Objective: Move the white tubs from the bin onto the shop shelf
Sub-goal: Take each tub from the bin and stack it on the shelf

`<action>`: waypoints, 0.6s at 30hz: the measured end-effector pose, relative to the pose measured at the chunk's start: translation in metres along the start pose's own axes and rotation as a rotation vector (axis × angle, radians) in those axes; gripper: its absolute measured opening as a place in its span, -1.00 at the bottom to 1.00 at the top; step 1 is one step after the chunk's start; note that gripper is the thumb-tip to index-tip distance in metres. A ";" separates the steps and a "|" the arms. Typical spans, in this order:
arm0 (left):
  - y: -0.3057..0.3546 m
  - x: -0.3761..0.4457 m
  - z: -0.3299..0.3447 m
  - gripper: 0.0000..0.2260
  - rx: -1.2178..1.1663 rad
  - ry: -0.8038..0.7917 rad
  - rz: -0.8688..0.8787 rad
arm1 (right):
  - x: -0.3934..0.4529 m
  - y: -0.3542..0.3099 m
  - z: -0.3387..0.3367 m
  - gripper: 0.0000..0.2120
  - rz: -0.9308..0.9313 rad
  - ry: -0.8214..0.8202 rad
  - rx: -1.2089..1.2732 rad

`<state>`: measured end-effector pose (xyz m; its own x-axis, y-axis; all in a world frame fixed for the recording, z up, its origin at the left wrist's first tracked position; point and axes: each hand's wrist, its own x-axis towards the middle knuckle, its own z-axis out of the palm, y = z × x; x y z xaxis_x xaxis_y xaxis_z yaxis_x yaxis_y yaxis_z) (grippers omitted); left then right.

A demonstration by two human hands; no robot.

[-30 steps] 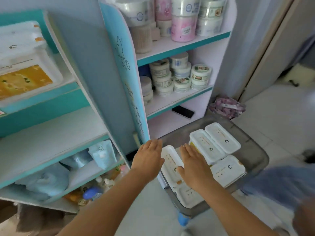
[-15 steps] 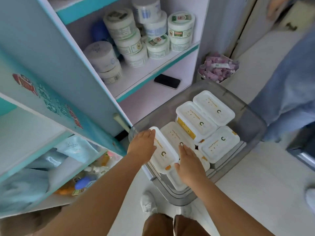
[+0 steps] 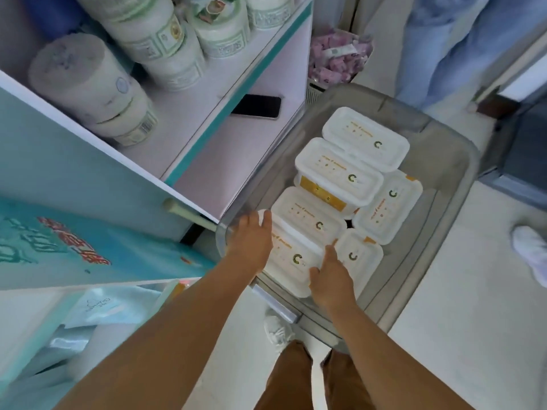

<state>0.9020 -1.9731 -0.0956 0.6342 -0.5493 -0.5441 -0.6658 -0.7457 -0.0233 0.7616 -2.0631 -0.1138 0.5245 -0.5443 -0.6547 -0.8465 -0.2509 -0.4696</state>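
Observation:
A grey see-through bin (image 3: 444, 161) stands on the floor beside the shop shelf (image 3: 207, 161) and holds several white rectangular tubs with lids. The nearest-left white tub (image 3: 291, 255) lies between my hands. My left hand (image 3: 251, 241) wraps its left edge, thumb on the lid and fingers hidden down the side. My right hand (image 3: 331, 273) grips its right edge, fingers slipped into the gap beside a neighbouring tub (image 3: 359, 255). Other tubs (image 3: 340, 176) lie stacked further back in the bin.
A black phone (image 3: 256, 106) lies on the low shelf board. Round white jars (image 3: 88, 81) fill the board above. A basket of pink packets (image 3: 340, 57) sits behind the bin. Another person's jeans (image 3: 461, 39) and white shoe (image 3: 529, 250) are at the right.
My view has tilted down and closer to the bin. Both hands have settled lower on the sides of the near-left tub, the right one sliding into the gap beside it.

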 end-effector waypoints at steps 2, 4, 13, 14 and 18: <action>-0.002 0.000 0.002 -0.31 0.002 0.016 0.012 | -0.002 -0.002 0.002 -0.54 0.045 0.052 0.079; -0.003 0.000 0.003 -0.31 -0.016 0.042 0.022 | -0.002 -0.003 0.002 -0.61 0.080 0.094 0.128; -0.009 -0.008 -0.005 -0.31 -0.236 0.162 0.050 | -0.005 -0.005 -0.016 -0.72 0.084 0.217 0.205; -0.009 -0.010 -0.007 -0.30 -0.270 0.176 0.044 | -0.007 -0.006 -0.023 -0.73 0.067 0.232 0.203; -0.004 -0.024 -0.024 -0.40 -0.354 0.272 -0.026 | -0.013 -0.008 -0.056 -0.73 -0.013 0.301 0.182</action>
<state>0.8987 -1.9660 -0.0624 0.7611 -0.5722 -0.3056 -0.5025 -0.8180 0.2801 0.7564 -2.0982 -0.0682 0.4618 -0.7606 -0.4563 -0.7952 -0.1272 -0.5928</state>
